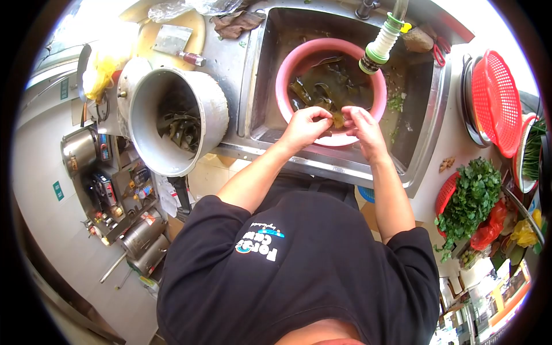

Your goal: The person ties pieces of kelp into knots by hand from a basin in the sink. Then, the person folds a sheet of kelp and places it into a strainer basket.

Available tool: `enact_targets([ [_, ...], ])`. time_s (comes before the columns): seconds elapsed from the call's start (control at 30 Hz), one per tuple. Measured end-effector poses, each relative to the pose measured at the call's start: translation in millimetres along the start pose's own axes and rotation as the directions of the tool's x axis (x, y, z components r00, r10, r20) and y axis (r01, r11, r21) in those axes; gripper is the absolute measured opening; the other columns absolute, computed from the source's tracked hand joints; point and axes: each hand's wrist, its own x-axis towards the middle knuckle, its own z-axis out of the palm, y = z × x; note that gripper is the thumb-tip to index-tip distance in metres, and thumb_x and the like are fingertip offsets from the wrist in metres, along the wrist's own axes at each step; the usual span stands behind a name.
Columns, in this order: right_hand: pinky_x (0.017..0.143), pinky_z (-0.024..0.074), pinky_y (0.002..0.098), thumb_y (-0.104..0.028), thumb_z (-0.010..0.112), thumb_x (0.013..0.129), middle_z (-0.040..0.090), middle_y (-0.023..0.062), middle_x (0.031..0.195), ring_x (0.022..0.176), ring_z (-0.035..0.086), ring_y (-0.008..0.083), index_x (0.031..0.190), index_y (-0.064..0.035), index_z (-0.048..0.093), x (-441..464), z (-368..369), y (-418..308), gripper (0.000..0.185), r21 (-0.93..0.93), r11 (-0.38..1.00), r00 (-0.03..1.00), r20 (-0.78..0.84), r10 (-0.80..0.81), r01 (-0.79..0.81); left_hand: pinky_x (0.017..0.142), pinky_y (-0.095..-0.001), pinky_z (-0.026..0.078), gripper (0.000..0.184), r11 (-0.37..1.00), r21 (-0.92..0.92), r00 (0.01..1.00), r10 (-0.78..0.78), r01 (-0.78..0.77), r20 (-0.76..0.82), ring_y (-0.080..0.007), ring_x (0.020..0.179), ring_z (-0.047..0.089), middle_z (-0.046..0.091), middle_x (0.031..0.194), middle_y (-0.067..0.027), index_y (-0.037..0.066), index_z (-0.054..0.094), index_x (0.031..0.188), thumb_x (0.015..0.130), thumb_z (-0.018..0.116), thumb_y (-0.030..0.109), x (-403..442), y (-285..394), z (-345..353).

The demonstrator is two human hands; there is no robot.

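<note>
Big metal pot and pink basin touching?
Apart. The head view shows bare steel counter and the sink's left rim between the metal pot and the pink basin.

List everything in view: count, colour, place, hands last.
Sink: one, steel, ahead
Basin: one, pink, in sink
Strips: several, dark green, in basin and pot
Pot: one, silver, left of sink
Board: one, tan, beyond pot
Cleaver: one, grey blade, on board
Cloth: one, brown, left of sink
Hose: one, green-white, over basin's right
Colander: one, red, far right
Herbs: one bunch, green, right
Shelf goods: uncountable, mixed colours, far left
Left hand: one, bare, at basin
Right hand: one, bare, at basin
</note>
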Motion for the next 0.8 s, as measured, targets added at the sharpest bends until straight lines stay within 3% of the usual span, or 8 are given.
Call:
enact_targets([
  [0.07,0.079,0.0512,0.0271,-0.023,0.058,0.095,0.062,0.0068,0.11,0.093,0.063,0.0141,0.124,-0.0025,0.055,-5.5,4.7,-6.5,0.036,0.098,0.992,0.993,0.092,0.069,-0.078,0.064,-0.024,0.051,0.015,0.994,-0.109,0.999,0.01,-0.005,0.039,-0.0076,0.071,0.06,0.065,0.082,-0.0026,-0.003,0.065,0.097,0.089,0.066,0.01,-2.1,8.1,1.5],
  [0.17,0.081,0.0523,0.0282,-0.016,0.061,0.093,0.063,0.0073,0.106,0.092,0.063,0.0139,0.12,-0.0011,0.056,0.2,7.1,7.0,0.031,0.198,0.98,0.986,0.168,-0.016,-0.018,0.066,-0.0238,0.052,0.013,0.996,0.06,0.992,-0.071,0.065,0.108,-0.0081,0.073,0.06,0.064,0.082,-0.0011,-0.002,0.065,0.097,0.089,0.065,0.008,-5.4,13.4,-1.0],
  [0.27,0.081,0.0523,0.0265,-0.008,0.062,0.091,0.063,0.0061,0.101,0.09,0.062,0.0122,0.113,-0.0012,0.057,4.8,11.3,18.1,0.024,0.269,0.961,0.992,0.092,-0.091,0.063,0.064,-0.024,0.051,0.012,0.99,-0.122,0.997,-0.068,0.072,0.038,-0.0083,0.073,0.06,0.064,0.086,-0.0018,-0.001,0.064,0.098,0.089,0.065,0.007,-7.7,3.1,3.0],
  [0.33,0.082,0.0506,0.0254,-0.004,0.061,0.09,0.062,0.004,0.099,0.09,0.06,0.0105,0.11,-0.0021,0.057,3.7,18.1,20.7,0.021,0.316,0.94,0.988,0.048,-0.148,0.126,0.065,-0.0241,0.051,0.013,0.964,-0.225,0.987,0.121,-0.143,-0.111,-0.0087,0.075,0.06,0.064,0.09,-0.0033,-0.001,0.062,0.101,0.089,0.064,0.004,-9.4,4.0,9.7],
  [0.43,0.083,0.0496,0.0257,-0.003,0.062,0.09,0.061,0.0038,0.102,0.09,0.059,0.0113,0.11,-0.0028,0.058,0.6,25.7,20.6,0.02,0.296,0.934,0.979,-0.019,-0.203,0.199,0.07,-0.0244,0.051,0.02,0.927,-0.361,0.988,0.053,-0.103,-0.148,-0.0108,0.08,0.06,0.063,0.091,-0.0047,-0.002,0.059,0.106,0.086,0.063,-0.001,-11.2,13.6,13.5],
  [0.6,0.083,0.0476,0.0269,0.001,0.062,0.086,0.059,0.0039,0.101,0.091,0.057,0.0124,0.103,-0.0022,0.061,-15.7,39.6,8.8,0.017,-0.022,0.889,0.889,-0.01,-0.458,0.458,0.074,-0.0268,0.053,0.028,0.928,-0.348,0.976,0.056,-0.129,-0.213,-0.0151,0.083,0.062,0.061,0.093,-0.0072,-0.002,0.053,0.108,0.082,0.06,-0.01,-3.5,2.1,3.3],
  [0.67,0.081,0.0483,0.0302,0.004,0.063,0.081,0.061,0.0081,0.1,0.093,0.059,0.0193,0.096,-0.0013,0.064,-20.8,38.9,3.3,0.016,-0.378,0.67,0.751,0.116,-0.65,0.638,0.064,-0.0272,0.054,0.028,0.948,-0.314,0.986,-0.013,-0.041,-0.168,-0.0161,0.08,0.062,0.06,0.096,-0.0086,-0.001,0.052,0.105,0.08,0.056,-0.013,-5.1,6.4,2.0],
  [0.8,0.082,0.0488,0.0308,0.003,0.061,0.085,0.063,0.0079,0.099,0.092,0.059,0.0197,0.097,-0.0013,0.064,-30.2,41.4,-4.1,0.014,-0.459,0.487,0.628,0.228,-0.744,0.743,0.056,-0.0243,0.053,0.026,0.956,-0.293,0.993,-0.038,0.003,-0.114,-0.0128,0.077,0.061,0.06,0.095,-0.007,0.002,0.053,0.104,0.082,0.057,-0.011,-14.3,10.1,-0.8],
])
